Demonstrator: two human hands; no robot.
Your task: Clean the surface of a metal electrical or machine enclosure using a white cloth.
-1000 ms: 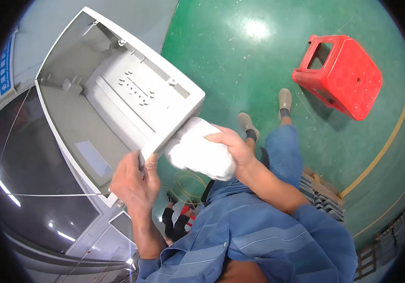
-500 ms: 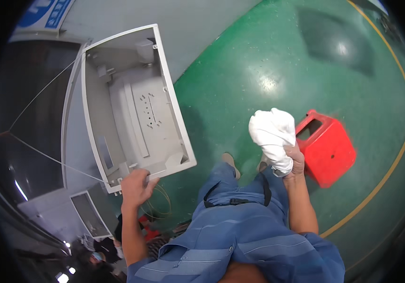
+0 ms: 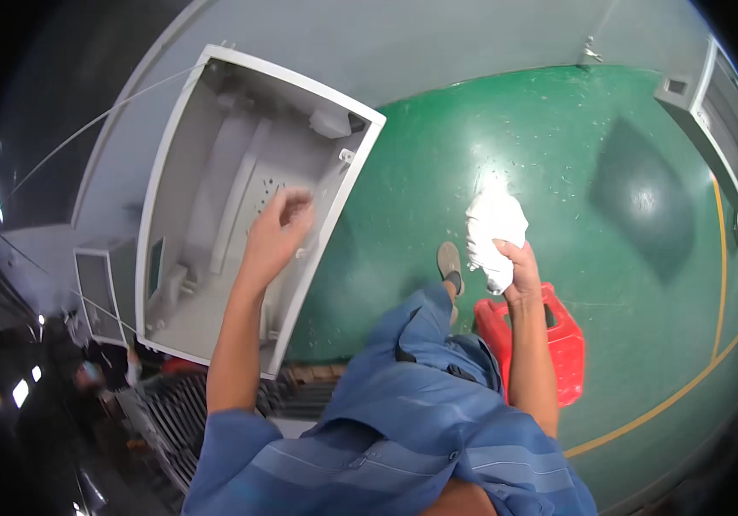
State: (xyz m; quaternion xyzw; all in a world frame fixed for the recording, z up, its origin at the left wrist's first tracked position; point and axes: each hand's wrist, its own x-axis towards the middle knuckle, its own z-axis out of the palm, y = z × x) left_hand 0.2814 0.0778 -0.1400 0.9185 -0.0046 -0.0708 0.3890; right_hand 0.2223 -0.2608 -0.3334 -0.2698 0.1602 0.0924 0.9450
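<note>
A glossy green floor (image 3: 610, 172) fills the right and centre of the view, seen from above by a person looking down at their own body. A thin yellow line (image 3: 687, 387) curves across the floor at lower right.

On the left, a large white box-shaped casing (image 3: 206, 189) stands open toward the camera, showing a pale grey inside with ribs and small mounts. Its right edge meets the green floor area in the picture. Beyond it, further left, lie dark, blurred shapes that cannot be made out.

The person's blue striped shirt (image 3: 403, 456) and blue trousers (image 3: 425, 335) fill the lower centre, with one shoe (image 3: 450, 262) on the floor ahead.

A red plastic stool (image 3: 558, 344) stands on the floor just right of the legs, partly hidden behind the right forearm.

The right hand (image 3: 519, 262) is raised over the stool and is clenched around a crumpled white cloth (image 3: 494, 228), which bunches upward out of the fist.

The left hand (image 3: 279, 228) reaches up in front of the open casing, near its right wall. Its fingers are loosely curled and hold nothing; whether they touch the casing cannot be told.
</note>
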